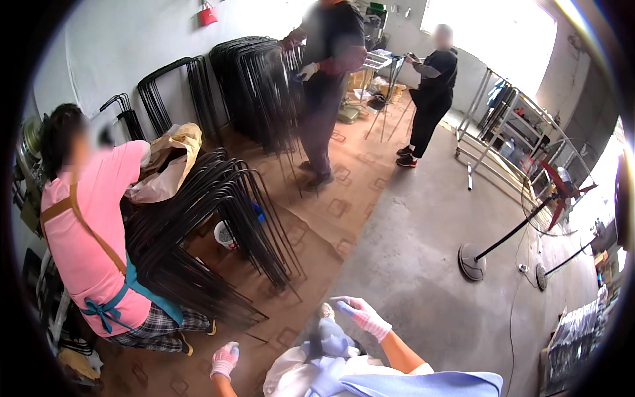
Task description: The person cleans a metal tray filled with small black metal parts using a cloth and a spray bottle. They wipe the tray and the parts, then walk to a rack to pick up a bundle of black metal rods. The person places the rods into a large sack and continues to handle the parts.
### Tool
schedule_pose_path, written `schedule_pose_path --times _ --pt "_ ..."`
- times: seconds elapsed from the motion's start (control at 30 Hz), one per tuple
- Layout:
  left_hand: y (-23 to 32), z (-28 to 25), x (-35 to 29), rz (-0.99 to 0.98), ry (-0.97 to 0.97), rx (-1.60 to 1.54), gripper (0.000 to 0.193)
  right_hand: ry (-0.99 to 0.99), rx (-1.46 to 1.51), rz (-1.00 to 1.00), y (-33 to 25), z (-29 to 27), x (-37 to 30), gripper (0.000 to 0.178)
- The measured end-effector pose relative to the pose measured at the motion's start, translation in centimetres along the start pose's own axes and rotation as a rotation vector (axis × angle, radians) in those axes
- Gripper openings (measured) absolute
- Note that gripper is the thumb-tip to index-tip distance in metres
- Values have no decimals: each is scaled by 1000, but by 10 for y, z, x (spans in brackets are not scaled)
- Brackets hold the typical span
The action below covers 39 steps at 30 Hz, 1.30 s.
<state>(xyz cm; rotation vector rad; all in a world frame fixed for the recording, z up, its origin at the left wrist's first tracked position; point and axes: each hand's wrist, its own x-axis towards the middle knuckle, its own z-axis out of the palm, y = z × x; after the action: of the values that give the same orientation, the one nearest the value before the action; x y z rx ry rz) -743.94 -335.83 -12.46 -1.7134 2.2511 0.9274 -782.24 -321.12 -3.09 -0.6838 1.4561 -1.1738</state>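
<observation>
Both of my hands wear pale pink-and-white knitted gloves with bluish fingertips. My right hand [365,318] reaches forward over the concrete floor, its fingers stretched out and holding nothing. Low on the left, my left hand [225,359] hangs above the brown patterned floor covering, apart from everything. Its fingers look loosely bent, with no object visible in them. Nearest to it stands a stack of black bent metal tube frames [208,218]. A light blue apron [423,384] lies across my body, and one of my shoes shows between the hands.
A person in a pink shirt [92,251] stands by the frames, near a paper sack [169,165]. Further frames [245,86] lean on the wall beside a person in dark clothes [324,86]. Another person [436,92] stands farther back. At right are a pedestal fan [471,261] and floor cables.
</observation>
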Motion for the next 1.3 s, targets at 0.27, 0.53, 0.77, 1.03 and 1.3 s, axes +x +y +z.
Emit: schedule_pose_path --times 0.27,0.53,0.77,1.03,1.3 --pt "74 -8 51 29 210 -282 29 -350 -198 -43 -67 -46 137 36" --pt "119 -63 76 31 246 -437 26 -439 -280 6 -92 -33 191 34" --pt "131 -130 145 187 308 -383 26 -391 -186 8 -106 -3 200 31" --pt "135 -169 233 450 574 -24 43 -237 -272 -61 -107 8 208 31" --pt "156 -214 291 397 564 212 53 -106 -294 -14 -99 8 204 31"
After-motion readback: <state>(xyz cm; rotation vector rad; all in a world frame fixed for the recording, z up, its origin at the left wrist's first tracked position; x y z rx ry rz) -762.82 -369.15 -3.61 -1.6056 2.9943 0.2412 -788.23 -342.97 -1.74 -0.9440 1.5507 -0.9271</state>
